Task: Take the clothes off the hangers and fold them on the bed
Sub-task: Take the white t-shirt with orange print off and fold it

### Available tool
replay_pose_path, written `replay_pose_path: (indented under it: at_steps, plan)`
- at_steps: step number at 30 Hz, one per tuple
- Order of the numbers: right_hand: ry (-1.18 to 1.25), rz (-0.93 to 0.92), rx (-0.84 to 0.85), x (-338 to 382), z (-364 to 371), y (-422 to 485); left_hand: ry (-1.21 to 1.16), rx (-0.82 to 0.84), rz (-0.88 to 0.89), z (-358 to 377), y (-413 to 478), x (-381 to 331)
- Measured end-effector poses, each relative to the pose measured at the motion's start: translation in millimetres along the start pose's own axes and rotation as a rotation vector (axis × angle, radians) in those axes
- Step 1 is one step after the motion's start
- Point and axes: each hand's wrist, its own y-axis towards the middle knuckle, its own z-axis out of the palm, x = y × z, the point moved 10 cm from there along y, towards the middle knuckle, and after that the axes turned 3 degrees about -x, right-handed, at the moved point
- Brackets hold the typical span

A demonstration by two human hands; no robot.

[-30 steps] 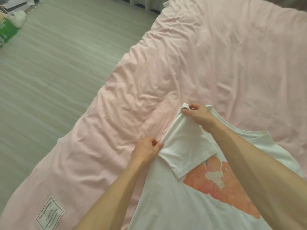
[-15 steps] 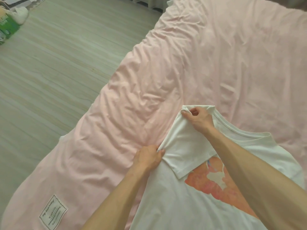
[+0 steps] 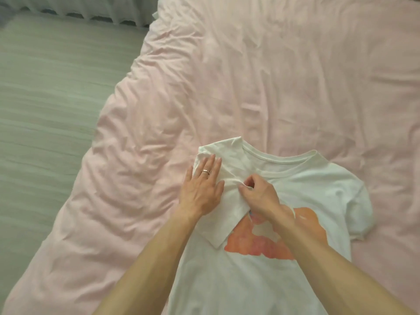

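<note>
On the pink duvet, near its left edge, the white T-shirt lies face up. Its left sleeve, held up a second ago, now lies folded across the chest: the left hand presses it flat, fingers spread, while the right hand pinches a fold. Next, likely the right sleeve; bare bedding stretches beyond and rightward.
</note>
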Motion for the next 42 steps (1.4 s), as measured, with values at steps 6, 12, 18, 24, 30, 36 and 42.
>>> replay_pose_path:
  at_steps: [6, 12, 18, 24, 30, 36, 42]
  plan:
    - [0.019, -0.05, -0.254, -21.7, -18.1, -6.1, 0.113, 0.173, -0.09, 36.1, 17.7, 27.1]
    - [-0.398, -0.425, -0.322, -9.4, 21.9, -60.4, 0.088, -0.056, 0.071, 37.0, -8.3, -19.1]
    - [-0.391, -0.236, -0.334, -75.5, -10.3, -73.5, 0.048, 0.051, -0.169, 65.7, -38.5, -27.8]
    - [-0.002, 0.061, -0.824, -203.5, -161.9, -117.1, -0.011, 0.101, -0.028, 82.4, -56.8, -123.7]
    - [0.515, 0.294, -0.311, -295.5, -187.4, -67.6, -0.029, 0.164, 0.083, 105.0, -45.4, -244.5]
    - [0.055, 0.03, 0.122, -268.0, -192.3, -27.5, -0.24, 0.282, -0.114, 136.0, -20.9, -306.0]
    - [0.962, 0.305, -0.172, -309.1, -247.8, -39.7, -0.318, 0.315, -0.219, 140.4, -1.4, -295.7]
